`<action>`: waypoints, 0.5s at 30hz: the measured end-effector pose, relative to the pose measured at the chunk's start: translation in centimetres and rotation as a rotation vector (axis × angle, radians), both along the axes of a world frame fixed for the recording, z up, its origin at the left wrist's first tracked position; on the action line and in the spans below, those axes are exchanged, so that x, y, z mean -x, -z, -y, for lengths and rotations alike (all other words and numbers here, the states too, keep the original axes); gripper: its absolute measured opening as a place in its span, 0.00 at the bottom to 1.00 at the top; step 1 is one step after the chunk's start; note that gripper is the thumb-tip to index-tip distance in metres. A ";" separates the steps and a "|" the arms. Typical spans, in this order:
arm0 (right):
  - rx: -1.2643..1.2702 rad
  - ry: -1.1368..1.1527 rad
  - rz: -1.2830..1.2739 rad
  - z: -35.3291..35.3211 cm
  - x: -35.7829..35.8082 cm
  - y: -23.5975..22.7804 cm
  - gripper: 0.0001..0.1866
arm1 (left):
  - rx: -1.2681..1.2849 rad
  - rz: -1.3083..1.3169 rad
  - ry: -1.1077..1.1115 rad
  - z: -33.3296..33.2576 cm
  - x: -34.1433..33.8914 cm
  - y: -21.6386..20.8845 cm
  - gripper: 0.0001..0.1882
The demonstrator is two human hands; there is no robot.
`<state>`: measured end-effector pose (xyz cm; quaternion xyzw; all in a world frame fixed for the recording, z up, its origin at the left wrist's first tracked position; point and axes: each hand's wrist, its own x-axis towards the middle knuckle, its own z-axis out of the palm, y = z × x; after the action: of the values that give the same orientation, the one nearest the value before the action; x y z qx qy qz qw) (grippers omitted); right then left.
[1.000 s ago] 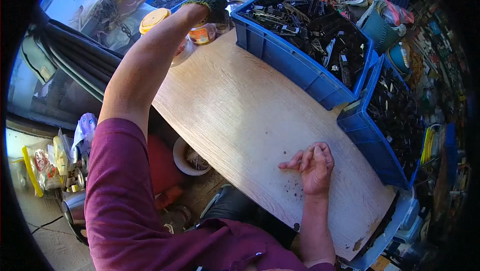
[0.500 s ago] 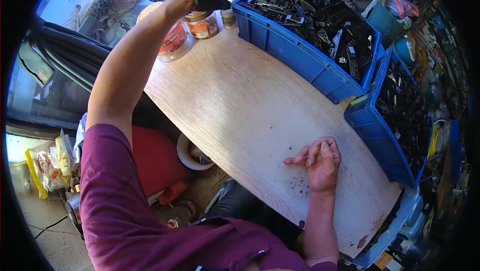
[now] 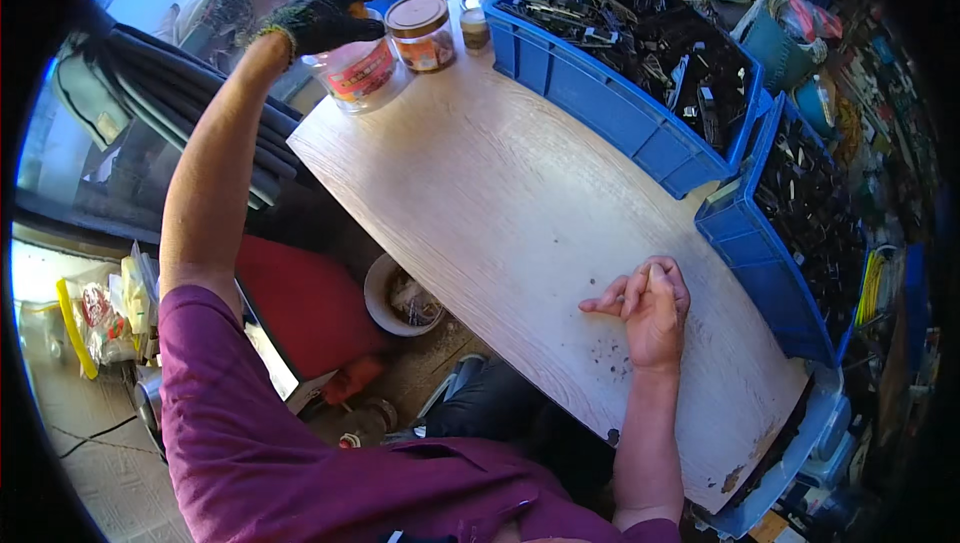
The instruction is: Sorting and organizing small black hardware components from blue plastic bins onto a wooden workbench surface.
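Observation:
My left hand [image 3: 318, 21], in a dark knitted glove with a yellowish cuff, reaches far out at the upper left. It is over the top of a clear plastic jar [image 3: 362, 78] with a red label, fingers apart, hiding most of the jar's top. Whether it touches the jar I cannot tell. Beside it stands a smaller jar [image 3: 427, 53] with a brownish lid. My bare right hand [image 3: 655, 315] rests palm up on the wooden tabletop [image 3: 470, 193], fingers curled, thumb and fingertip together. Anything between them is too small to see. Dark crumbs [image 3: 608, 358] lie beside it.
Two blue crates [image 3: 610, 108] [image 3: 755, 253], heaped with black plastic parts, line the table's far right side. A small round container [image 3: 475, 35] stands by the first. Below the table's left edge are a waste bin [image 3: 378, 308] and a red box [image 3: 300, 298].
My left hand has moved left, from over the smaller jar to the larger one, leaving the brownish lid in plain view. The right hand keeps its pose. The whole view has shifted slightly.

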<state>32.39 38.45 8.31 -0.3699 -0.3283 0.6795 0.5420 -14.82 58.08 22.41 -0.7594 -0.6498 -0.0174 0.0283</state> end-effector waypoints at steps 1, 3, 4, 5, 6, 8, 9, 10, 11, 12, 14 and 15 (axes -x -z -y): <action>0.007 0.016 0.020 0.0 -0.2 0.1 0.09 | -0.010 0.017 -0.021 0.3 -1.2 0.2 0.30; -0.006 0.017 0.033 0.0 -0.3 0.0 0.09 | -0.048 0.026 -0.021 1.3 -2.1 0.0 0.28; -0.005 0.010 0.031 0.2 -0.3 0.2 0.09 | 0.010 -0.005 -0.011 1.4 -2.1 -0.2 0.29; -0.004 0.002 0.029 0.2 -0.3 0.4 0.09 | 0.023 0.011 -0.037 1.8 -2.2 -0.2 0.29; -0.016 -0.008 0.025 0.3 -0.1 0.5 0.09 | 0.035 0.027 -0.063 2.3 -2.1 -0.3 0.29; -0.012 -0.004 0.035 0.4 -0.3 0.4 0.10 | 0.065 0.026 -0.072 3.2 -3.5 -0.7 0.32; -0.020 -0.005 0.039 0.5 -0.4 0.4 0.10 | 0.008 0.020 -0.079 3.4 -3.9 -0.6 0.33; -0.017 -0.016 0.044 0.5 -0.4 0.5 0.10 | -0.048 0.008 -0.092 3.7 -3.8 -0.4 0.34; -0.013 -0.027 0.048 0.5 -0.4 0.6 0.10 | -0.132 0.110 -0.110 4.3 -3.7 0.2 0.35; -0.019 -0.033 0.047 0.4 -0.2 0.7 0.10 | -0.138 0.109 -0.116 4.9 -3.4 0.4 0.35; -0.011 -0.040 0.058 0.3 -0.4 1.1 0.10 | -0.718 -0.162 -0.012 7.5 -5.9 0.7 0.33; -0.018 -0.034 0.063 0.3 -0.4 1.0 0.10 | -0.796 -0.021 0.146 8.6 -6.7 0.8 0.30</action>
<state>32.76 38.11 7.35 -0.3804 -0.3575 0.6737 0.5231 -8.08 49.48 21.64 -0.7334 -0.5362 -0.2621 0.3255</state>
